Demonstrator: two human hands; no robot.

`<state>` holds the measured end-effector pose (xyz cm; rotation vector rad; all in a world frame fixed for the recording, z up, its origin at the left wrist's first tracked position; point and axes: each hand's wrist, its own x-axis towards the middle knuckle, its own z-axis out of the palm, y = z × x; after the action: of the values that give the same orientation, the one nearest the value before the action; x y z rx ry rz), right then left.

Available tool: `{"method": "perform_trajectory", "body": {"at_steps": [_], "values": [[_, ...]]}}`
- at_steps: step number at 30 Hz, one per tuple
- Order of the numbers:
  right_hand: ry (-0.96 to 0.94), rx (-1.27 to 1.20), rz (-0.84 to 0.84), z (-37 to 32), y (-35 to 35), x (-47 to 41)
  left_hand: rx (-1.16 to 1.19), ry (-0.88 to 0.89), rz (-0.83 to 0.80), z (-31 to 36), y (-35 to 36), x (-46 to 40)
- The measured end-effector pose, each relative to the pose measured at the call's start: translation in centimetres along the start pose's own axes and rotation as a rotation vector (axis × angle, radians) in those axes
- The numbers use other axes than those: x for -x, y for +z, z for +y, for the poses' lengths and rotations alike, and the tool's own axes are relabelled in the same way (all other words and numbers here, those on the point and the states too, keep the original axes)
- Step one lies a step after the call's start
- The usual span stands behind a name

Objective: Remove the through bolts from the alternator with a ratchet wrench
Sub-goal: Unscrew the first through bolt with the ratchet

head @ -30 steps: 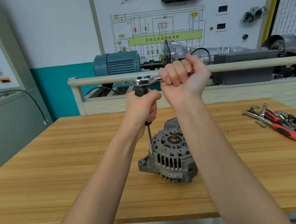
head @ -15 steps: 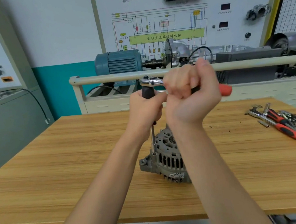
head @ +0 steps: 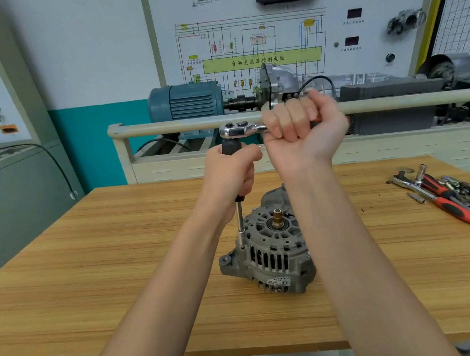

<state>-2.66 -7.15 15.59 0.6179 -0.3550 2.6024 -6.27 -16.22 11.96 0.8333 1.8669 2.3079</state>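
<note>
Below the fingers of the left hand (head: 231, 172), curled round the black extension (head: 240, 218) to steady it upright, the socket seemingly meets a bolt on the alternator (head: 268, 258). The right hand (head: 301, 133) fists the ratchet wrench (head: 240, 129) handle for leverage.

On the wiring diagram board (head: 249, 46) across from me, I can read only the yellow-green bar (head: 262, 60) lettered 自动变速器控制电脑; its smaller labels are too blurred for me.

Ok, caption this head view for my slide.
Both hands work a ratchet wrench and extension on an alternator bolt.
</note>
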Motion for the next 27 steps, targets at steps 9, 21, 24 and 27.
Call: {"method": "perform_trajectory", "body": {"at_steps": [9,21,24,27], "values": [[-0.844,0.605,-0.29,4.6,0.8,5.8,-0.118,0.101,0.133,-0.2,0.7,0.7],[0.249,0.026,0.06,-0.2,0.0,-2.3,0.074,0.017,-0.234,0.9,-1.3,0.3],[0.266,0.074,0.104,0.2,0.1,-2.5,0.12,-0.011,-0.147,0.6,-1.1,0.0],[0.082,0.188,0.096,0.3,0.9,-0.8,0.061,0.033,0.002,0.2,-0.7,-0.1]]}}
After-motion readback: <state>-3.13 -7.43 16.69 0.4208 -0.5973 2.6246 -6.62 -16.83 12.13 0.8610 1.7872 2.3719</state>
